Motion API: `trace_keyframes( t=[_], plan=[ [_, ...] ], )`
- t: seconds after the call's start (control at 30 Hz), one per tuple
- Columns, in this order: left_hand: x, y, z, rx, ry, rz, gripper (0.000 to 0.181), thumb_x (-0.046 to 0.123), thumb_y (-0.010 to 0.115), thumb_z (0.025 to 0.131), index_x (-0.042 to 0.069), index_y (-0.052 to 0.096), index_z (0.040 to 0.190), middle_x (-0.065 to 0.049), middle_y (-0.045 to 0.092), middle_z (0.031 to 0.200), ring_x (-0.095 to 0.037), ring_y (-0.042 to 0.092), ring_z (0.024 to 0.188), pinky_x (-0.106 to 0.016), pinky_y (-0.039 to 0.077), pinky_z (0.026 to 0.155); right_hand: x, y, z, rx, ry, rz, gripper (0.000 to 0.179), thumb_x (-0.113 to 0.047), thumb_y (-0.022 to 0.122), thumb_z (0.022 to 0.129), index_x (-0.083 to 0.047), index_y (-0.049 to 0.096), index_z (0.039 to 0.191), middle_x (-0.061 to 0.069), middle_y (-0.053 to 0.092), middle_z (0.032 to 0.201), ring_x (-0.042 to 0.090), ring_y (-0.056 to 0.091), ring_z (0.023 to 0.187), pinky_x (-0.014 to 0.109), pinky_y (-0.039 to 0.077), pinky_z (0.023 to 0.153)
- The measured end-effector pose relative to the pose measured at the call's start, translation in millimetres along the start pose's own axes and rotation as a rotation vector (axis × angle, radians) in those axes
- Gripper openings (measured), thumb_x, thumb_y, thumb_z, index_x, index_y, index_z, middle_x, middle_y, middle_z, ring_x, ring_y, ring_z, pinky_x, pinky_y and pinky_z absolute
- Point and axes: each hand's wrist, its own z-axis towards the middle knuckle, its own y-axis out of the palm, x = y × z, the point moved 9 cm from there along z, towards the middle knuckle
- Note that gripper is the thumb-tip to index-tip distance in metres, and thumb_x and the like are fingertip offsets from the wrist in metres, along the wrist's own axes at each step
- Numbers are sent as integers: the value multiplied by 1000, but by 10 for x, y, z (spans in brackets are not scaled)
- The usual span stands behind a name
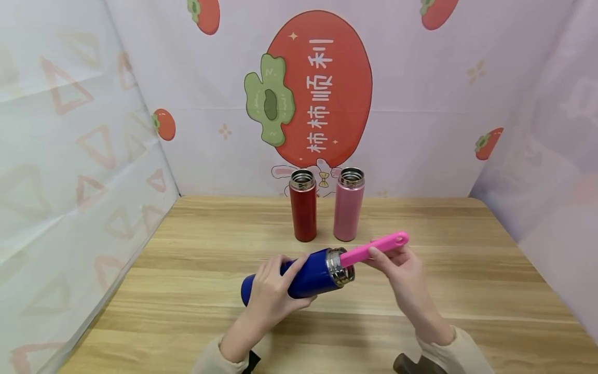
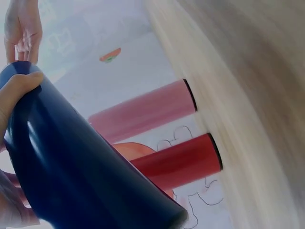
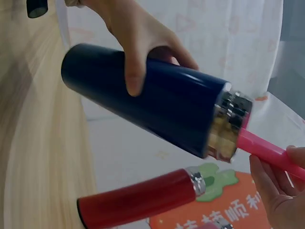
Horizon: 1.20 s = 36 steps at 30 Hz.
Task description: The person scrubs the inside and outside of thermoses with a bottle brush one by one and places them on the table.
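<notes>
In the head view my left hand [image 1: 271, 291] grips a blue thermos bottle [image 1: 313, 274] around its body. The bottle lies tilted nearly on its side, its steel mouth toward the right. My right hand [image 1: 399, 265] pinches a pink handle [image 1: 374, 250] with a hole at its end. The handle's other end goes into the bottle's mouth, so what is on it inside is hidden. In the right wrist view the pink handle [image 3: 267, 150] enters the steel neck [image 3: 231, 125]. The left wrist view shows the blue body [image 2: 81, 157] close up.
Behind the hands a red bottle [image 1: 304, 213] and a pink bottle [image 1: 348, 210] stand upright, lidless, near the back of the wooden table [image 1: 187, 270]. A printed cloth [image 1: 411, 104] hangs behind the table, with more cloth at both sides.
</notes>
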Motion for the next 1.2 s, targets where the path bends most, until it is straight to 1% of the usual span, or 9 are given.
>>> trace_keyframes(
  t=[0.13, 0.47, 0.73, 0.8, 0.97, 1.0, 1.07, 1.1, 1.2],
  plan=[
    [17, 23, 34, -4, -11, 15, 80, 47, 82, 46, 20, 55, 116, -9, 53, 86, -21, 53, 76, -35, 45, 62, 124, 34, -8, 27, -9, 11, 37, -3, 56, 85, 4, 44, 120, 27, 53, 110, 41, 55, 95, 44, 45, 80],
    [-25, 48, 19, -6, 4, 6, 80, 47, 81, 47, 19, 55, 117, -9, 54, 86, -21, 54, 76, -35, 46, 62, 75, 12, -18, 44, -6, 29, 35, -4, 55, 86, 3, 45, 119, 27, 51, 113, 41, 55, 97, 44, 45, 80],
    [-90, 45, -21, -23, -12, 6, 82, 46, 82, 47, 20, 54, 119, -9, 53, 87, -21, 54, 78, -36, 47, 64, 67, -294, 68, 100, -59, 187, 35, 4, 50, 86, 8, 42, 120, 30, 51, 112, 45, 51, 99, 50, 42, 82],
    [-107, 43, -32, -31, -21, 6, 82, 45, 82, 47, 20, 53, 120, -9, 53, 88, -21, 54, 78, -36, 47, 64, -17, -339, 87, 80, -108, 214, 35, 6, 48, 87, 9, 41, 120, 31, 52, 111, 44, 52, 98, 50, 42, 81],
    [-146, 39, -53, -47, -36, 11, 82, 45, 82, 47, 21, 53, 120, -10, 53, 88, -22, 54, 79, -37, 47, 65, -632, -116, 34, 98, -136, 306, 29, 9, 48, 85, 14, 45, 113, 27, 58, 100, 36, 59, 89, 46, 44, 79],
    [-152, 36, -58, -46, -34, 14, 82, 45, 82, 47, 21, 53, 120, -10, 53, 88, -22, 54, 78, -37, 47, 65, -612, -160, 45, 103, -127, 329, 27, 10, 49, 84, 12, 47, 111, 26, 59, 98, 35, 60, 88, 45, 45, 79],
    [-162, 28, -69, -41, -28, 17, 82, 45, 82, 47, 21, 53, 119, -10, 53, 88, -22, 54, 78, -37, 47, 64, -772, -94, 20, 147, -115, 298, 28, 8, 52, 84, 14, 46, 111, 24, 60, 96, 33, 61, 86, 45, 45, 78],
    [-167, 24, -76, -38, -25, 17, 82, 45, 82, 46, 21, 53, 119, -10, 53, 88, -21, 54, 77, -36, 46, 64, -816, -78, 25, 103, -153, 330, 26, 10, 49, 84, 16, 46, 110, 24, 60, 95, 33, 61, 85, 45, 46, 77],
    [-178, 4, -91, -24, -14, 23, 81, 45, 82, 46, 20, 54, 118, -9, 53, 87, -21, 54, 75, -35, 46, 62, -1060, 67, -19, 118, -153, 313, 28, 7, 53, 83, 19, 45, 108, 22, 61, 92, 30, 63, 83, 43, 46, 76]
  ],
)
